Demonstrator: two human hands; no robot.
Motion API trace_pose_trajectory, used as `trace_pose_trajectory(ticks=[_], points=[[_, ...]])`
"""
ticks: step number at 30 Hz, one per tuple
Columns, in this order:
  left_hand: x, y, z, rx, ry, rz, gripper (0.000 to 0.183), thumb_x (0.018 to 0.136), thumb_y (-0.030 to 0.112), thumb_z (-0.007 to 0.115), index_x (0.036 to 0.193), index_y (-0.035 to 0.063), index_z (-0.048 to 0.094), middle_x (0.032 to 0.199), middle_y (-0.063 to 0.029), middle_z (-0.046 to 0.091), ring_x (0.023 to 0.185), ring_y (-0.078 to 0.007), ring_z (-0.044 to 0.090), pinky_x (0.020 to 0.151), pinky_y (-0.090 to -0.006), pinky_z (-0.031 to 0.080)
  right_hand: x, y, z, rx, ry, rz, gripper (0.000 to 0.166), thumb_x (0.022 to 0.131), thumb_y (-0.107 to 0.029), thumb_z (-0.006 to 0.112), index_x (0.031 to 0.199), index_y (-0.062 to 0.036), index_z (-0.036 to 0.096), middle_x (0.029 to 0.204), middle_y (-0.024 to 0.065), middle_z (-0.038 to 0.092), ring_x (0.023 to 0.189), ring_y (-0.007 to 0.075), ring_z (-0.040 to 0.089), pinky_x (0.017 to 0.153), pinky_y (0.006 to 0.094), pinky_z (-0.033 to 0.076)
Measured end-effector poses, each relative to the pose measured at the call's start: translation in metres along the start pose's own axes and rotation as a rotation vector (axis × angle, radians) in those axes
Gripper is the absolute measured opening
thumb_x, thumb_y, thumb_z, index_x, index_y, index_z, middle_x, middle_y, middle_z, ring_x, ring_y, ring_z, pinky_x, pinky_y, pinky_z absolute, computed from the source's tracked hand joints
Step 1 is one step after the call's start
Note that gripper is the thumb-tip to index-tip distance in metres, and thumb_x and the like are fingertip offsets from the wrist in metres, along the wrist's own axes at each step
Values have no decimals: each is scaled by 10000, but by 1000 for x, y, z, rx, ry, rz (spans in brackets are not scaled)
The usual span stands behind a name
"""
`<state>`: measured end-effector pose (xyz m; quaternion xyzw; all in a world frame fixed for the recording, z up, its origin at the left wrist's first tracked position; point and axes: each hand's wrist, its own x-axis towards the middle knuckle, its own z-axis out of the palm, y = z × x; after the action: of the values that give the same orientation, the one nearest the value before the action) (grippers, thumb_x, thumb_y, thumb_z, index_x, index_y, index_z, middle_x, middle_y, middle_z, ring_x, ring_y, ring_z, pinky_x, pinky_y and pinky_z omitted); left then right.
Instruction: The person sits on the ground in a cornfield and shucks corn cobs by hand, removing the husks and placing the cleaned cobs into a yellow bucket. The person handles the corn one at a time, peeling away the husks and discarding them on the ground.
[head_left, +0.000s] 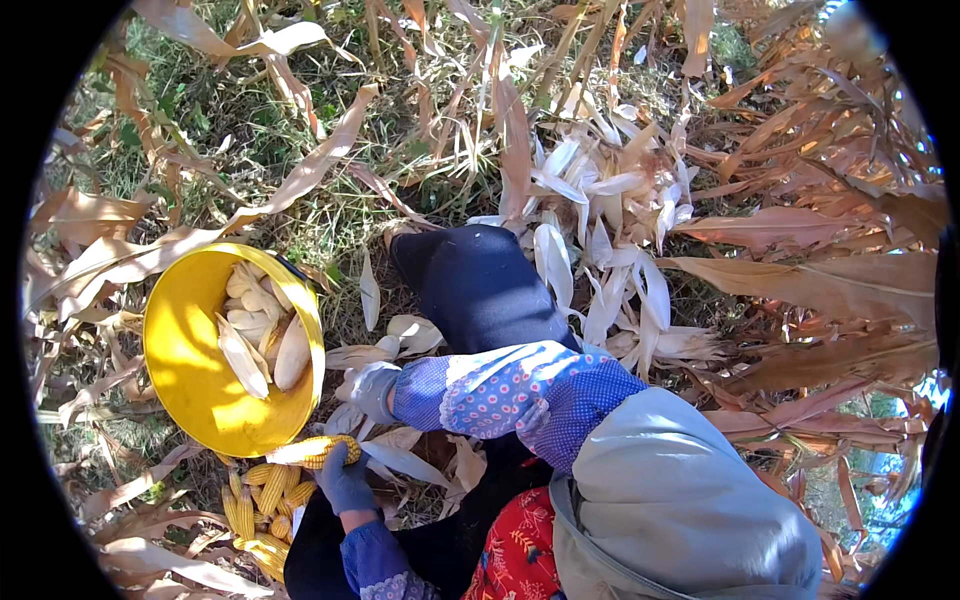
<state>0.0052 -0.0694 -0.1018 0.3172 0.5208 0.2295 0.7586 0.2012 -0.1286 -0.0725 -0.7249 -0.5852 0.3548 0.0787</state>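
My left hand (345, 480), in a grey glove, grips a yellow ear of corn (319, 451) with a pale end. That ear lies level, just below the rim of a yellow bucket (187, 360). Above it is my right hand (369, 391) in a pale glove, close to the bucket's right side; its fingers are curled and partly hidden, so whether it holds anything is unclear. The bucket tilts toward me, with several ears in pale husks (291, 356) inside. Bare yellow ears (262, 499) lie heaped on the ground beside my left hand.
A pile of stripped husks (600, 195) lies beyond my right knee (480, 289). Dry corn stalks and leaves (825, 292) stand densely on the right. Long dried leaves (315, 169) cross the grass behind the bucket. My left knee (319, 551) is beside the heaped ears.
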Motion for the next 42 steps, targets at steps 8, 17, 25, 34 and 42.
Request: trace_pose_trajectory(ticks=[8, 17, 25, 34, 42], points=[[-13, 17, 34, -60, -153, 200, 488, 747, 85, 697, 1172, -17, 479, 1064, -95, 580, 946, -178, 577, 852, -301, 460, 3, -12, 17, 595, -7, -188, 747, 665, -243, 712, 1320, -72, 395, 1208, 167, 512, 1121, 264, 512, 960, 349, 399], [-14, 19, 26, -162, 56, 378, 503, 745, 74, 687, 1181, -14, 453, 1041, -85, 564, 910, -160, 577, 807, -286, 475, -14, -41, 26, 244, 102, -53, 440, 809, -311, 593, 1170, -77, 498, 964, 210, 620, 859, 363, 611, 736, 447, 479], [-11, 33, 19, -119, 8, 308, 401, 711, 73, 703, 1061, -4, 524, 922, -67, 597, 789, -146, 600, 710, -271, 498, -26, -49, 21, 30, 63, -177, 377, 817, -309, 553, 1009, 8, 482, 725, 203, 618, 672, 376, 614, 614, 467, 481], [-24, 55, 22, 167, 5, 284, 558, 629, 108, 740, 1098, -23, 467, 917, -107, 585, 774, -163, 605, 649, -291, 517, -27, -51, 29, 112, 36, -228, 443, 832, -371, 559, 1045, 9, 477, 703, 215, 612, 639, 380, 610, 588, 478, 477], [-37, 43, 32, 568, 128, 585, 618, 615, 251, 696, 1136, 17, 461, 975, -196, 589, 889, -337, 601, 778, -405, 482, -19, -28, 47, 51, 85, -290, 397, 826, -372, 586, 967, -4, 548, 619, 188, 594, 586, 381, 596, 540, 461, 474]])
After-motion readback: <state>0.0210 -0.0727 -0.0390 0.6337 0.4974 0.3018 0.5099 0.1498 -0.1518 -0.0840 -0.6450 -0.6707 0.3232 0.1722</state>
